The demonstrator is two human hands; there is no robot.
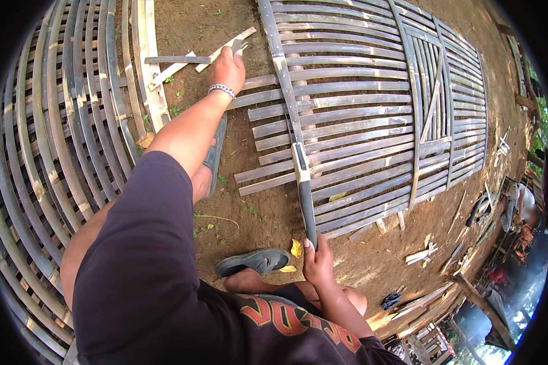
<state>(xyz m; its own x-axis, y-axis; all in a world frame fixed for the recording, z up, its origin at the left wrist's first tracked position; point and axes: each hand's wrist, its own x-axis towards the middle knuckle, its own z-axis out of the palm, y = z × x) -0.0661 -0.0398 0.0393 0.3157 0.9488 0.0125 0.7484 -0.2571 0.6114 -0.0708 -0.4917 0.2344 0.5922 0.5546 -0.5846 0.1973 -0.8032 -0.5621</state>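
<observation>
My left hand, with a chain bracelet at the wrist, is raised over bare soil near the panel's far left corner. Its fingers are closed around a short grey bamboo piece with a pale, splintered end. My right hand wraps round the near end of a dark bamboo bar, in line with the left edge of a slatted bamboo panel. Partway up this bar lies a pale part with a dark slot; I cannot make out what it is. Slat ends jut out left of the bar.
Another bamboo lattice fills the left side. Bamboo strips lie crossed beyond my left hand. My sandalled foot stands beside yellow leaves. Offcuts lie on the soil at right, with boards nearer me.
</observation>
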